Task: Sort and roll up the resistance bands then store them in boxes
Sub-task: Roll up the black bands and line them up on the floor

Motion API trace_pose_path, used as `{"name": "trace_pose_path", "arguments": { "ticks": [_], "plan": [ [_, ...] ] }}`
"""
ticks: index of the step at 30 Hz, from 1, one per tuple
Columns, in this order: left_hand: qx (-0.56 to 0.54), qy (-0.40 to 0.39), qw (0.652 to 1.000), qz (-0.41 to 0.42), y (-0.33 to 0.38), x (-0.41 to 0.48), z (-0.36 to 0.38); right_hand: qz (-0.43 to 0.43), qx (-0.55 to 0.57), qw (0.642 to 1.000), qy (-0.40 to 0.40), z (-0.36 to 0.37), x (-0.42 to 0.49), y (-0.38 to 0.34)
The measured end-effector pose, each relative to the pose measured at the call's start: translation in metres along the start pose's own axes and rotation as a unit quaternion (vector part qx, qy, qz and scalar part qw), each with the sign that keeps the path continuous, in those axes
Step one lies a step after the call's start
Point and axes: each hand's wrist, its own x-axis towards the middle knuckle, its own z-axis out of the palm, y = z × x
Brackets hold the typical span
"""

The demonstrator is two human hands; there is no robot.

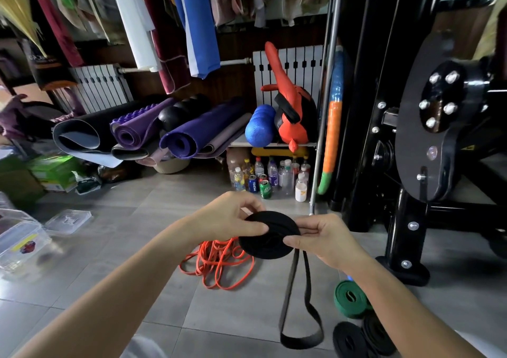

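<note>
Both my hands hold a black resistance band [267,244] wound into a flat coil in front of me. My left hand [227,218] pinches its upper left edge; my right hand [326,238] pinches its right side. The band's unrolled tail [300,319] hangs down as a loop toward the floor. A loose tangle of orange bands [219,264] lies on the tiles under the coil. At lower right sit a rolled green band [349,298] and two rolled black bands [362,338]. Clear plastic boxes [20,244] stand at the left, with a lid [68,220] beside them.
A black gym machine [428,138] fills the right side. Rolled yoga mats [153,133], a blue foam roller [260,126], a red bag [293,113] and several bottles and cans [271,176] line the back wall. A green carton [55,171] lies at left. Grey floor tiles [142,220] lie between.
</note>
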Motion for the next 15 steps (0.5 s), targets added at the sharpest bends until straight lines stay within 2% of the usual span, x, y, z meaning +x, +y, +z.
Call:
{"name": "trace_pose_path", "arguments": {
  "ticks": [3, 5, 9, 13, 15],
  "plan": [
    [0.127, -0.025, 0.991, 0.034, 0.008, 0.005, 0.009, 0.004, -0.047, 0.999, -0.006, 0.005, -0.001, 0.0],
    [0.142, -0.013, 0.989, 0.041, 0.011, 0.005, 0.01, -0.004, -0.048, 0.999, 0.002, 0.009, -0.003, 0.001],
    [0.074, 0.008, 0.997, 0.031, 0.01, 0.002, 0.004, -0.013, -0.01, 1.0, -0.004, 0.009, -0.007, 0.001],
    [-0.091, 0.032, 0.995, 0.015, 0.01, -0.004, -0.004, 0.006, 0.001, 1.0, -0.004, 0.006, -0.013, 0.006],
    [-0.131, 0.046, 0.99, 0.01, 0.009, -0.005, -0.007, -0.004, 0.016, 1.0, -0.001, 0.007, -0.015, 0.008]
  ]
}}
